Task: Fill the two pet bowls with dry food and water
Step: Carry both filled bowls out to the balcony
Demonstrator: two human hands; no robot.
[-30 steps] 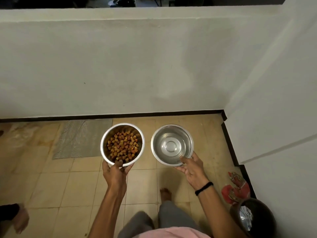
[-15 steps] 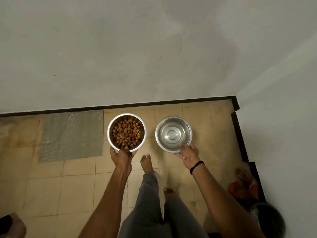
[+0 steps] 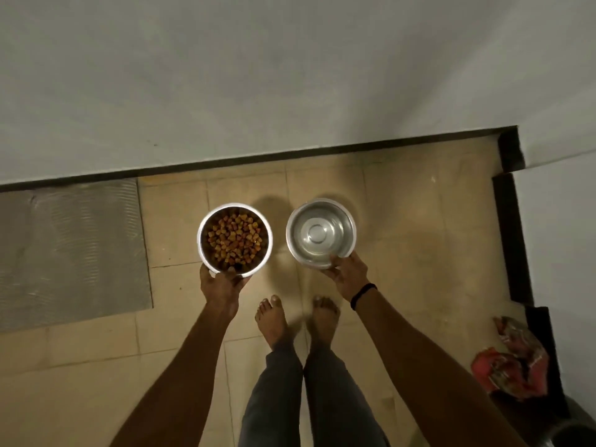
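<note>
Two round steel pet bowls are held low over the tiled floor near the wall. The food bowl [image 3: 206, 250] on the left is full of brown dry kibble [image 3: 234, 239]; my left hand [image 3: 220, 285] grips its near rim. The water bowl [image 3: 292, 227] on the right holds clear water, and my right hand [image 3: 348, 275], with a black band at the wrist, grips its near rim. The bowls are side by side, a small gap between them.
A grey ribbed mat [image 3: 71, 250] lies on the floor to the left. White walls with black skirting [image 3: 511, 240] close the corner ahead and right. My bare feet [image 3: 274, 321] stand just behind the bowls. A red packet [image 3: 512, 362] and a dark bin sit at the lower right.
I have stepped toward the wall and bent down; both bowls have been lowered closer to the floor. My feet now stand together behind them. Both grips are unchanged.
</note>
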